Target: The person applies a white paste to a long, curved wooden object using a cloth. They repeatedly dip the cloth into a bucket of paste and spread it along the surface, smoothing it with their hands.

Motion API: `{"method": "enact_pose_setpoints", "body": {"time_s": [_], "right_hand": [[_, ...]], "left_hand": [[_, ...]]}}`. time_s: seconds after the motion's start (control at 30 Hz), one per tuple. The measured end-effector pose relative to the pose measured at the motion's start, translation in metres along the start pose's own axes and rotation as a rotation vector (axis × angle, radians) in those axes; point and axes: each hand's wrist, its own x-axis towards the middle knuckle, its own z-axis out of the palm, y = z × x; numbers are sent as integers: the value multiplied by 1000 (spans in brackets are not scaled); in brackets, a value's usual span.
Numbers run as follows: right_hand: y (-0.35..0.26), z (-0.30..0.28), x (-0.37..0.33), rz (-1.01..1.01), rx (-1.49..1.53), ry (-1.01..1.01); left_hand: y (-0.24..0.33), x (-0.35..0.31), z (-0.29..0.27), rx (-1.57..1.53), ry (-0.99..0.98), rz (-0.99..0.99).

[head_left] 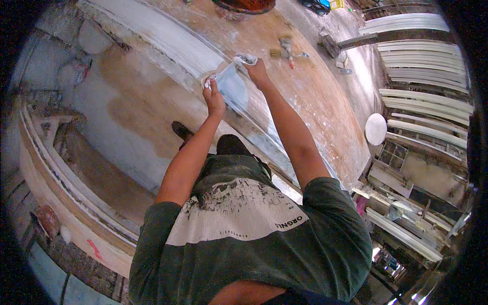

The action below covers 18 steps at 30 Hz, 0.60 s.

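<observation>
My left hand (215, 101) is closed at the near edge of the long bench, its fingertips coated white. What it grips there is too small to make out. My right hand (258, 72) is closed on a white, wet-looking clump (245, 59) just above the bench. Between the hands lies a pale blue-grey, smooth patch (234, 87); whether it is a sheet or wet material, I cannot tell. A long white strip (173, 43) runs along the bench edge, up and left from my hands.
The brown bench top (315, 107) is spattered white. Brushes (287, 51) lie on it beyond my right hand, and a dark bowl with reddish-brown inside (244, 5) stands at the far end. White mouldings (424, 61) are stacked at right. A curved wooden-edged bench (76, 213) is at left.
</observation>
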Motion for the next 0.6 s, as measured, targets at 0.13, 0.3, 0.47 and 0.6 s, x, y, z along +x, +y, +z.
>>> {"method": "enact_pose_setpoints", "body": {"time_s": [0.13, 0.3, 0.47, 0.6], "right_hand": [[13, -48, -48, -13, 35, -41], [56, -124, -125, 63, -47, -3], [163, -229, -171, 38, -341, 150], [120, -253, -242, 13, -122, -24]], "left_hand": [[-37, -61, 31, -33, 52, 75], [-47, -174, 70, 13, 96, -17], [-75, -270, 117, -10, -19, -27], [-106, -333, 128, 95, 57, -71]]}}
